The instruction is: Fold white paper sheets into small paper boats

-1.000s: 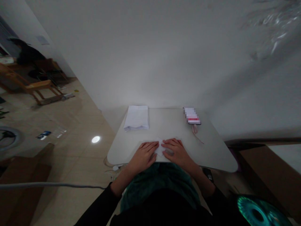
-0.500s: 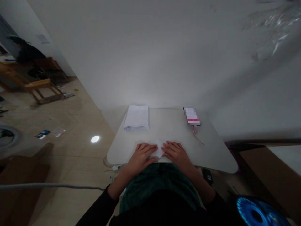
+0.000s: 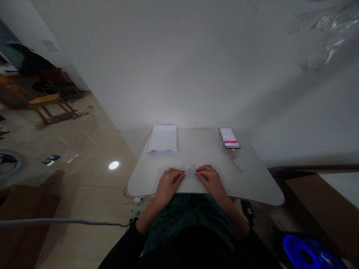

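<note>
Between my two hands a small folded piece of white paper [image 3: 190,172] shows near the front edge of the white table [image 3: 202,149]. My left hand [image 3: 169,184] pinches its left edge between thumb and fingers. On the other side, my right hand [image 3: 211,180] pinches the right edge in the same way. The paper looks roughly triangular, its point facing away from me; finer folds are too small to make out.
A stack of white paper [image 3: 163,139] lies at the table's back left. A phone [image 3: 230,138] with a pink strap [image 3: 232,154] is at the back right. Behind rises a wall [image 3: 179,67]. At lower right glows a blue-lit round device [image 3: 300,248]. Far left, a person [image 3: 35,61] sits.
My hands have gone from lying flat with fingers over the paper to pinching its two sides. The paper has shifted slightly away from me and now shows a triangular shape.
</note>
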Demonstrator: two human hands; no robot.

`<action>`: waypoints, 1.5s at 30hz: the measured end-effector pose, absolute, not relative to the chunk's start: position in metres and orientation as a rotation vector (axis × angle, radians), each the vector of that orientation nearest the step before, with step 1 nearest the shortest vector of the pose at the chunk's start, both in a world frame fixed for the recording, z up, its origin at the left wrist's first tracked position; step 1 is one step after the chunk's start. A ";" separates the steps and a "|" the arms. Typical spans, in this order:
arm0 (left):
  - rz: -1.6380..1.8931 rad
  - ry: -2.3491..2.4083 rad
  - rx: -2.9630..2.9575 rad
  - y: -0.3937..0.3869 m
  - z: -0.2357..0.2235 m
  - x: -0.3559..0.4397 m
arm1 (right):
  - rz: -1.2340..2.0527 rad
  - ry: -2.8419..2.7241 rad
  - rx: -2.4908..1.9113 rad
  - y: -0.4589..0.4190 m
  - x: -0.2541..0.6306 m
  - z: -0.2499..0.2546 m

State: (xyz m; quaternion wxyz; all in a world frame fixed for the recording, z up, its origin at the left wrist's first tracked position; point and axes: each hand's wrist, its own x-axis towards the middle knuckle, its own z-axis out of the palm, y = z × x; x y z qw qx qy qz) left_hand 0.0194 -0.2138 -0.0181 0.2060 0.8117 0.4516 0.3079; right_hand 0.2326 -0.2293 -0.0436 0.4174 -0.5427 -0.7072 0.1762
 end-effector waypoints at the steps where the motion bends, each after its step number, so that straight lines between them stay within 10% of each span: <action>1: 0.871 1.290 2.236 -0.213 -0.018 0.021 | 0.445 -1.748 -1.376 -0.228 0.231 -0.043; 45: 0.867 1.474 2.402 -0.210 -0.025 0.045 | 0.017 -1.844 -1.481 -0.238 0.207 -0.035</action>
